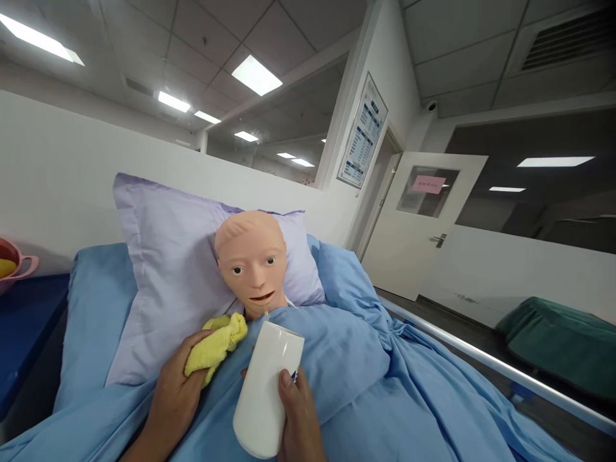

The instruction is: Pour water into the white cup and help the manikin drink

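A training manikin's head (253, 256) rests face up on a lilac pillow (168, 256), its mouth slightly parted. My right hand (301, 410) is wrapped round a white cup (269, 385), tilted with its rim toward the manikin's chin. A short pale tip, perhaps a straw, sticks up at the rim; I cannot tell whether it touches the chin. In my left hand (178, 382) is a bunched yellow towel (216, 346), held beside the manikin's neck. Blue bedding (346, 359) covers the manikin below the neck.
A metal bed rail (500, 378) runs along the right side. On the left, a pink basin (17, 266) with something yellow inside stands on a dark blue surface (29, 333). Behind are a low white wall (72, 167) and an open door (414, 237).
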`<state>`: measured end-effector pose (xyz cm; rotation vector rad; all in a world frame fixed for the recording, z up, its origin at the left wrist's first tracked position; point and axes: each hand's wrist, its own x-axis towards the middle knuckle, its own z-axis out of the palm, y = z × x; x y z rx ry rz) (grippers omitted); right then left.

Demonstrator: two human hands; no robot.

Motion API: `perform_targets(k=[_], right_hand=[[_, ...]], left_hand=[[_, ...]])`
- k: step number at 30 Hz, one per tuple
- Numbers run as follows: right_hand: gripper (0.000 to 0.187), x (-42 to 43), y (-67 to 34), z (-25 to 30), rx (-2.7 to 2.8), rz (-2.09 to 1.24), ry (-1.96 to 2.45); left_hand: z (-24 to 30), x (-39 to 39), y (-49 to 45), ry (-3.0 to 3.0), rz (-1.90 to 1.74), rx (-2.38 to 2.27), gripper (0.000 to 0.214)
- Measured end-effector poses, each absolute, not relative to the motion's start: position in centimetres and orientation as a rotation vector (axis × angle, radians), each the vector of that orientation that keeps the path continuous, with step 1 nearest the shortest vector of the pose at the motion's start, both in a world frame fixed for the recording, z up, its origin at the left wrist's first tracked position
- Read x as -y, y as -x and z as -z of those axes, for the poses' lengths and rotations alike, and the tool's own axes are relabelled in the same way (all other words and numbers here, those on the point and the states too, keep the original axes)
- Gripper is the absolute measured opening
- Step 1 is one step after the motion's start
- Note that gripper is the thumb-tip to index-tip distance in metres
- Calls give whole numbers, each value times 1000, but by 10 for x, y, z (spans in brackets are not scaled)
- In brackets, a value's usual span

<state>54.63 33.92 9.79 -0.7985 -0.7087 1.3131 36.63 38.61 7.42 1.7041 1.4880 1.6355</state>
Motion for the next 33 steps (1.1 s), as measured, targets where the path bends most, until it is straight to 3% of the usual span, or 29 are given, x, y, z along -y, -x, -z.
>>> perform_targets(k=[11,18,22,26,29,33], right_hand=[[65,-343,-545,-100,718,-1300,754],[70,-344,-547,-92,624,-1065,769],[70,-346,-550,-86,603,-1001,750],[66,-349,-551,-80,583,-992,713],[66,-352,-551,-82,571,-1009,685],[67,-356,-547,-88,579,-993,610]], left_hand=[[-70,-389,-363,-1757,-1618,-1493,45],[-61,-393,-365,-2026,-1609,-1318,54],[-78,-384,-369,-2056,-1742,-1229,50],[-121,-380,-391,-2001,-2100,-1102,43],[-150,-396,-416,-2274,-2286,-849,41],[-152,-430,-433,-2988,-2042,-856,47]])
